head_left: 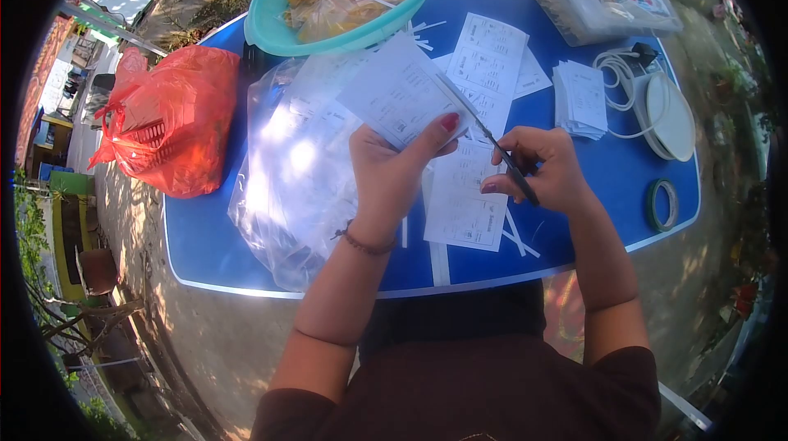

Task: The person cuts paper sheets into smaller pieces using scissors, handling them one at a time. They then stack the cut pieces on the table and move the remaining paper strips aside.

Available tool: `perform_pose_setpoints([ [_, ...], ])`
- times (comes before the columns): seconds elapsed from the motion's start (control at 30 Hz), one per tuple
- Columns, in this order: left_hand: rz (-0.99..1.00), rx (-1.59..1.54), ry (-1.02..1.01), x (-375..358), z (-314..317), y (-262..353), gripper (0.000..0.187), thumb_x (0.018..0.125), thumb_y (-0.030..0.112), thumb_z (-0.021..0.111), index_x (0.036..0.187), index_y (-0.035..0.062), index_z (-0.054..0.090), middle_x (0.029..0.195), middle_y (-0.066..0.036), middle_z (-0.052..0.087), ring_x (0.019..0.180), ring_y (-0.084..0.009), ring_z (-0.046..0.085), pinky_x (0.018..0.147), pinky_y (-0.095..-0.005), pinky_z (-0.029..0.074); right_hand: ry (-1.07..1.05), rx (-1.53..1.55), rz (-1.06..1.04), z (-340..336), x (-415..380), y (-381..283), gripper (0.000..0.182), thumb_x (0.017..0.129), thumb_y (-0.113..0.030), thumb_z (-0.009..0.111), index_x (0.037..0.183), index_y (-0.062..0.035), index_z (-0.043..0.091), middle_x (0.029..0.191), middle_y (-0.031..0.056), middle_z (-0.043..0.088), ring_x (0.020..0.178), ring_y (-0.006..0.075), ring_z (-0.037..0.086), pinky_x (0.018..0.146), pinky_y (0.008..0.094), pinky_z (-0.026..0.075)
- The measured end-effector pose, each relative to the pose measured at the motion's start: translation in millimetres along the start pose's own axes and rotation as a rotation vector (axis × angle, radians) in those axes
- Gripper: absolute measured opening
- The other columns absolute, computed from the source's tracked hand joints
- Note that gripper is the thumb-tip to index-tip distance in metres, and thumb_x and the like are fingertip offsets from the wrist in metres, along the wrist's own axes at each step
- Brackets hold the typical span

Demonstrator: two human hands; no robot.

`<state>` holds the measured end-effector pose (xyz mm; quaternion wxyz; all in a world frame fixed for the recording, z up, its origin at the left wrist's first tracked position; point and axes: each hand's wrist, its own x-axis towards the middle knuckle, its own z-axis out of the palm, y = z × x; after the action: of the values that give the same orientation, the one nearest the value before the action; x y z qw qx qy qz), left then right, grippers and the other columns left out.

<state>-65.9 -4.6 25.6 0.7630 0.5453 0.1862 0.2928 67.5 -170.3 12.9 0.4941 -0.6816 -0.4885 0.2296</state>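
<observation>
My left hand point(398, 166) pinches a printed white paper point(402, 88) by its lower right part, thumb on top. In my right hand point(546, 166) are dark scissors point(510, 163), their blades pointing up and left along the paper's right edge. Behind and below the hands, more printed sheets point(490, 55) lie on the blue table point(394, 270), one strip point(465, 223) reaching toward the front edge. Thin white paper offcuts point(519, 237) are scattered near that strip. To the right sits a stack of small printed papers point(581, 100).
A clear plastic bag point(295, 186) lies at the left beside a red bag point(185, 125). At the back are a turquoise basin point(271, 18) of yellowish packets and a clear plastic box point(566, 10). A white cable point(620, 80), a round white object point(671, 117) and green tape point(662, 204) lie right.
</observation>
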Motion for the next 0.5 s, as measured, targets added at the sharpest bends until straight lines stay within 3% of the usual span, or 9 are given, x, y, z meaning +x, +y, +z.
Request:
perform_pose_setpoints([
  [0.33, 0.02, 0.012, -0.014, 0.1, -0.6, -0.5, 0.034, 0.079, 0.007, 0.077, 0.107, -0.0056, 0.063, 0.099, -0.016, 0.069, 0.084, -0.023, 0.071, 0.068, -0.0294, 0.061, -0.019, 0.042, 0.06, -1.8, -0.1, -5.6, 0.035, 0.07, -0.023, 0.088, 0.082, -0.0026, 0.062, 0.053, -0.001, 0.059, 0.045, 0.0031, 0.057, 0.043, 0.0141, 0.036],
  [0.5, 0.065, -0.065, -0.019, -1.8, -4.0, 0.6, 0.034, 0.082, 0.011, 0.077, 0.107, -0.0062, 0.063, 0.099, -0.015, 0.069, 0.086, -0.0191, 0.068, 0.077, -0.0288, 0.056, -0.044, 0.127, 0.132, -4.7, -0.1, -7.2, 0.034, 0.07, -0.02, 0.088, 0.082, -0.0018, 0.062, 0.053, 0.0005, 0.06, 0.044, 0.0042, 0.057, 0.042, 0.0153, 0.039],
])
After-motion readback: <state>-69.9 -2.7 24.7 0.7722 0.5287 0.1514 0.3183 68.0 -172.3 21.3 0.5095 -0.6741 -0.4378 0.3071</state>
